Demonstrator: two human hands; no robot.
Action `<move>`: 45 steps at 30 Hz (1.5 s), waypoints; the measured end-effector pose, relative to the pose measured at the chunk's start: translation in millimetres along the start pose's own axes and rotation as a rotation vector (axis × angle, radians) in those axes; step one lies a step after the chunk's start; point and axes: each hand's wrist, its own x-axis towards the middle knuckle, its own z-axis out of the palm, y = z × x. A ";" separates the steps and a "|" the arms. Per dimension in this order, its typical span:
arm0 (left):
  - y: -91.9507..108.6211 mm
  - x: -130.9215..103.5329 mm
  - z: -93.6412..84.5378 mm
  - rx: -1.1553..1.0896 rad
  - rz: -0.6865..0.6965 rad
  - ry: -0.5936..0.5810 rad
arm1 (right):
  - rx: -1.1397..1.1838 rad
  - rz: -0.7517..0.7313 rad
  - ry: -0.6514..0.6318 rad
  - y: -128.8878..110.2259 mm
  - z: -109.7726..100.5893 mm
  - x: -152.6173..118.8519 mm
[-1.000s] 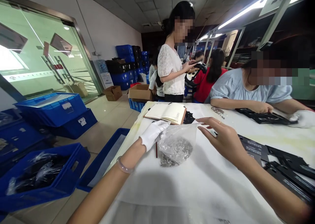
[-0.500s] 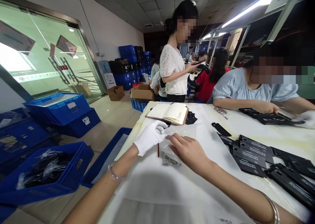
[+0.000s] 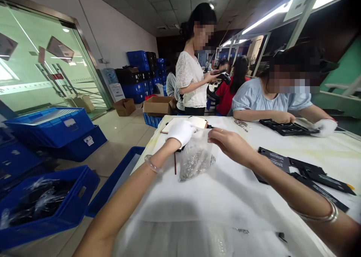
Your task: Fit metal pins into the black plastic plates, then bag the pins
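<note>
A clear plastic bag (image 3: pixel 196 161) of small metal parts hangs upright over the white-covered table, its top edge between my two hands. My left hand (image 3: pixel 182 133), in a white glove, is closed on the bag's upper left corner. At the upper right corner, my bare right hand (image 3: pixel 228 142) pinches the plastic with its fingertips. Behind the gloved hand lies an open notebook (image 3: pixel 199 122), partly covered by it. A thin brown strip (image 3: pixel 175 163) lies left of the bag.
Black printed plates (image 3: pixel 273 158) lie on the table's right side, partly behind my right forearm. Across the table a person (image 3: pixel 254 99) handles a black frame (image 3: pixel 284 127) near loose metal parts (image 3: pixel 241 124). Blue crates (image 3: pixel 56 200) stand on the floor at left. Another person (image 3: pixel 191 76) stands behind.
Both hands have lifted the bag, which now hangs stretched between them with its metal parts spread in the lower half. The camera view has shifted to the right.
</note>
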 end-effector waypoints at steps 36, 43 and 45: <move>-23.6 -131.8 147.3 -0.321 -0.066 -0.315 | 0.176 0.177 -0.352 -53.4 66.3 -196.1; -19.0 -139.3 144.3 -0.220 0.014 -0.331 | 0.170 0.186 -0.229 -57.5 71.5 -200.9; -17.0 -141.4 143.0 -0.183 0.051 -0.352 | 0.173 0.187 -0.219 -58.0 68.4 -201.9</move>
